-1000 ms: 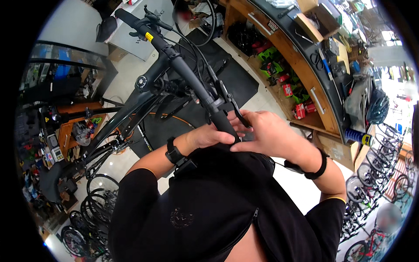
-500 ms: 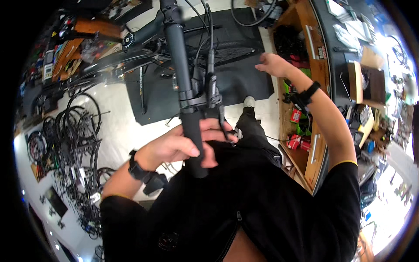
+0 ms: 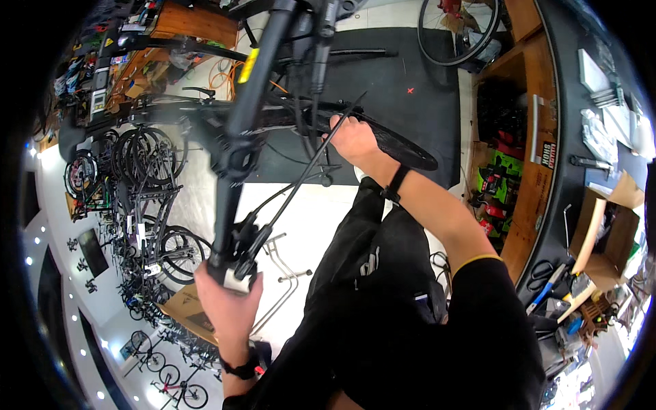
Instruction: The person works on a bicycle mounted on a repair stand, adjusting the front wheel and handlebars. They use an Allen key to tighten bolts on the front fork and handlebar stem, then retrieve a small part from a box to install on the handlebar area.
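Note:
A black bicycle handlebar (image 3: 247,113) slants across the left middle, close to me. My left hand (image 3: 229,301) is wrapped round its near end, beside a brake lever clamp (image 3: 244,244); a small white patch shows between the thumb and fingers. From this clamp a thin black cable (image 3: 301,181) runs up to the right. My right hand (image 3: 354,142) is closed at this cable, fingertips against it, in front of the bicycle wheel (image 3: 403,147). The bicycle frame (image 3: 198,119) lies behind the handlebar, partly blurred.
A black mat (image 3: 430,96) covers the floor ahead. On the right stand a wooden cabinet (image 3: 529,178) and a dark workbench with a cardboard box (image 3: 605,239) and scissors (image 3: 540,277). Another wheel (image 3: 458,27) leans at the back. Several bicycles (image 3: 147,157) line the left.
The handlebar has swung, its near end moving left and down with my left hand. My right hand has come in from the right to the cable. My view has shifted.

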`<state>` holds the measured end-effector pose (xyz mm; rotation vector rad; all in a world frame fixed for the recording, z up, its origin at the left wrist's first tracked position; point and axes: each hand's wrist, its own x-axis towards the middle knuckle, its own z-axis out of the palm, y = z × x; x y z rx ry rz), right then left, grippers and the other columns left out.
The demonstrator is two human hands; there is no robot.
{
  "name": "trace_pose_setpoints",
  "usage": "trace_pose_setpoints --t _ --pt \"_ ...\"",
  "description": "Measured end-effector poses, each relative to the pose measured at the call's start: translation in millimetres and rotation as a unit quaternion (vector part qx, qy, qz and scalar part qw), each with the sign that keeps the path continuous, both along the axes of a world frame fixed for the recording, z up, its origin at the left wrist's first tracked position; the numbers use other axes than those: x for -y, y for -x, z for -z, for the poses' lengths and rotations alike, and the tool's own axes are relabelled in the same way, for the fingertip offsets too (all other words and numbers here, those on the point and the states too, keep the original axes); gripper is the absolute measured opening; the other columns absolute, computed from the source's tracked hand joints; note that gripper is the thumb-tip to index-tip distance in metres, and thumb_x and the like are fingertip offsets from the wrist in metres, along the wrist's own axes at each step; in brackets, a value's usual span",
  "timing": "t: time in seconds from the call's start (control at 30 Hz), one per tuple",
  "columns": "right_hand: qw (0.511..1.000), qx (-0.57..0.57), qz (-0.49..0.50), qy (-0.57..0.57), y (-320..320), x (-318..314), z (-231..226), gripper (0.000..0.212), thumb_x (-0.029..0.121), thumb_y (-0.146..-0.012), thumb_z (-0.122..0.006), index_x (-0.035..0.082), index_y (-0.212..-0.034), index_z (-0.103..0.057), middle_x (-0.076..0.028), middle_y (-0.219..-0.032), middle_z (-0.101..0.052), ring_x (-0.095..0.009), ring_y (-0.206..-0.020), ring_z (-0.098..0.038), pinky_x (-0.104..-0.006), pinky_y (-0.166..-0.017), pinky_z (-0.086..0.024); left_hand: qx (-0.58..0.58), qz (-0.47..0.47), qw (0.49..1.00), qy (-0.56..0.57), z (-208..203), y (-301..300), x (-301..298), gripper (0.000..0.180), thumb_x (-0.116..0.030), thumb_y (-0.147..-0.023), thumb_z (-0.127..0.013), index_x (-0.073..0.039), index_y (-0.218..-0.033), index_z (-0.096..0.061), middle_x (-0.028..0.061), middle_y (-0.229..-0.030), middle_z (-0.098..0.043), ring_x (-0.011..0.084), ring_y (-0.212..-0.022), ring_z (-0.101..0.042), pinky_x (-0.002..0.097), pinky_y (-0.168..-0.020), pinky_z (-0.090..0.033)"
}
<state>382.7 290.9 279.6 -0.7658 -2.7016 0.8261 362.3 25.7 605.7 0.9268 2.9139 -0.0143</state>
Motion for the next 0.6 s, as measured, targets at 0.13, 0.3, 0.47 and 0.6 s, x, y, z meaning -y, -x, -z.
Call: trace_pose_setpoints --t 0.13,0.3,0.47,0.6 --pt "0.997 -0.058 0.049 0.017 -155 2 75 0.036 0.036 -0.087 -0.071 0.007 -0.107 -0.065 -0.011 -0.093 -0.068 -0.033 -0.09 -0.066 -0.0463 -0.081 -0.052 0.007 -0.037 0.999 0.001 5 -2 8 0.081 -0.014 -0.073 -0.085 0.008 -0.136 -0.038 0.0197 -0.114 -0.054 0.0278 -0.102 -0.055 0.0378 -0.094 -0.045" --pt "0.882 0.406 0.141 0.195 -374 75 218 0.025 0.021 -0.09 -0.06 -0.001 -0.093 -0.072 -0.023 -0.105 -0.07 -0.037 -0.1 -0.068 -0.0468 -0.088 -0.053 -0.024 0.007 1.0 0.013 3 19 23 0.078 -0.015 -0.073 -0.085 0.006 -0.133 -0.04 0.0188 -0.108 -0.058 0.0267 -0.098 -0.058 0.0378 -0.091 -0.047" --pt "0.896 0.297 0.138 0.3 -357 71 156 0.035 0.028 -0.091 -0.062 -0.006 -0.092 -0.07 -0.024 -0.096 -0.071 -0.042 -0.091 -0.068 -0.0471 -0.083 -0.054 -0.03 0.023 0.999 -0.001 -1 31 11 0.082 -0.019 -0.072 -0.086 0.007 -0.135 -0.04 0.0226 -0.114 -0.058 0.0338 -0.103 -0.059 0.0404 -0.094 -0.047" --pt "0.862 0.207 0.222 0.405 -371 75 131 0.034 0.03 -0.091 -0.062 -0.002 -0.102 -0.07 -0.02 -0.092 -0.073 -0.038 -0.091 -0.07 -0.0435 -0.084 -0.054 -0.03 0.036 0.999 -0.004 2 31 15 0.085 -0.025 -0.071 -0.087 0.006 -0.136 -0.041 0.0252 -0.119 -0.056 0.0415 -0.108 -0.058 0.0451 -0.095 -0.046"
